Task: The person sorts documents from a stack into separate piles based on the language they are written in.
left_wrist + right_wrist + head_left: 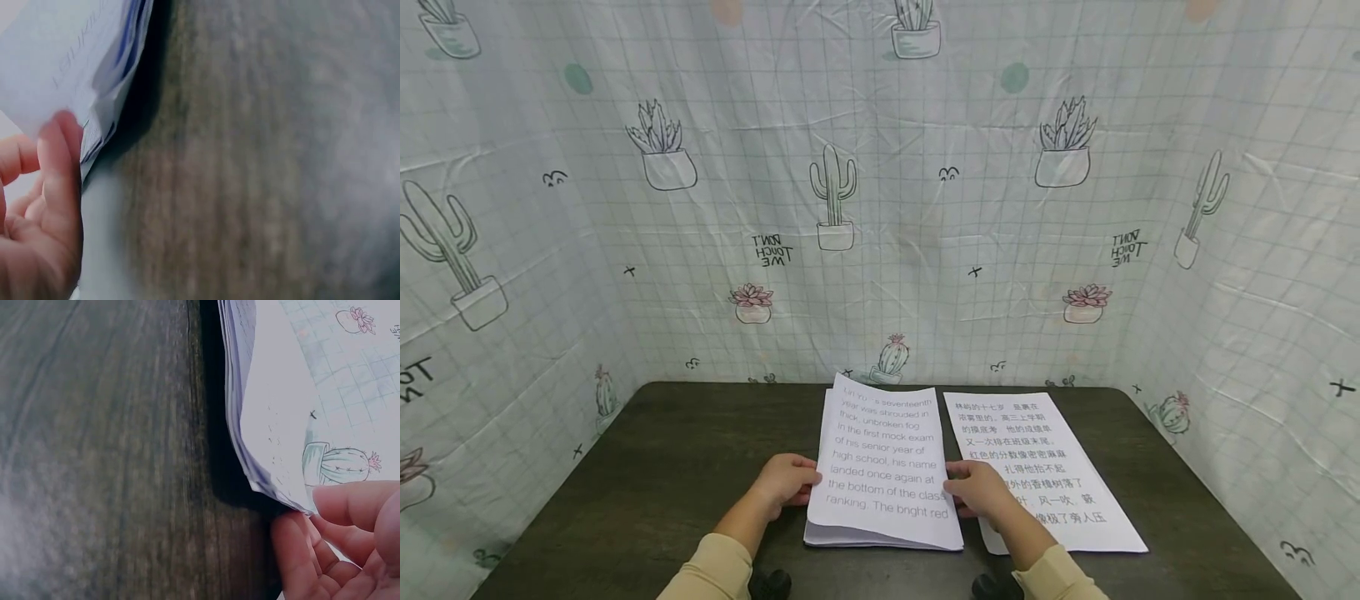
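Observation:
A stack of printed paper sheets [883, 467] with large English text lies in front of me, its top sheet lifted and slightly bowed above those below. At its left edge, my left hand [790, 481] grips the sheets with thumb and fingers; the left wrist view shows fingertips [59, 125] against the layered edge. Opposite, my right hand [981, 490] pinches the right edge, and in the right wrist view the sheets' edge [275, 490] meets the thumb and fingers. A second paper pile [1037, 442] with Chinese text lies to the right, partly covered by my right hand and forearm.
Both piles are on a dark wooden table [647, 467]. A pale curtain [880, 208] with cactus drawings surrounds its back and sides. Two dark rounded objects [770, 583] show at the near edge, one beside each sleeve; their kind is unclear.

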Demonstrator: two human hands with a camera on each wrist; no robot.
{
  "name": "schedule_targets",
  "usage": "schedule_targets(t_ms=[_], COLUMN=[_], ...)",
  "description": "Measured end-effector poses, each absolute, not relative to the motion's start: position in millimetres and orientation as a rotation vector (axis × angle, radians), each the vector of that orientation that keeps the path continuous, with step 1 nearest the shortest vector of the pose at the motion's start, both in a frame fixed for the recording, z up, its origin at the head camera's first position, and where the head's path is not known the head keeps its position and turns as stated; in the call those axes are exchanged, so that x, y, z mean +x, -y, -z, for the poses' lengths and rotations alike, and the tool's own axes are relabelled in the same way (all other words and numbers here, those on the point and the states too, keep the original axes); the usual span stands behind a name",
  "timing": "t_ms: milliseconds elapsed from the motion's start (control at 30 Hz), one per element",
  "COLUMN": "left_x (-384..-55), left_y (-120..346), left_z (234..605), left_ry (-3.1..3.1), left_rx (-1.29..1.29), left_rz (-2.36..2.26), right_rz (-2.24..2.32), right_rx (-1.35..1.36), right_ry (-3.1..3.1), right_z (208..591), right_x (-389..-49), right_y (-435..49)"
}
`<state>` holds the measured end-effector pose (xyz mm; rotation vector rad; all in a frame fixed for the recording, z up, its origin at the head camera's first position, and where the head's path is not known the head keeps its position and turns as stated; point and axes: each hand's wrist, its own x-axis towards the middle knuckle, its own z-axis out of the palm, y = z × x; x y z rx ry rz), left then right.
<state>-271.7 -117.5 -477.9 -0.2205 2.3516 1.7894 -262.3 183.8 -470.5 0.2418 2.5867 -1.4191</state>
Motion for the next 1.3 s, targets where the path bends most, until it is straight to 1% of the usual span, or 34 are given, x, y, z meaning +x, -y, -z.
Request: schedule_targets(t_ms=[267,567,867,1100,1300], left_x=[-276.0,-279.8,-278.9,-279.5,-279.5], left_y=[121.9,122.4,126.3,131.4,139.5], left_z=[481.4,483.2,485.1,485.8,484.0], left_ry=[-2.156,-2.07,-2.015,-2.021,-2.007], left_rx=[-0.128,-0.118,-0.062,-0.085,-0.118], left_rz=[-1.921,-2.011,-2.084,-2.126,-2.178], right_rz=[1.46,1.499,1.682,1.775,1.828], right_rx=[0.254,0.194,0.159,0.212,0.198], right_ry=[-2.564,-2.609,-2.488,-2.441,-2.407], right_z=[470.1,467.8,467.4,464.5,459.0], right_x=[-265.2,-266.2,-266.1,-265.5,-266.2], right_y=[-186.7,-188.3,-190.9,-187.2,-176.1])
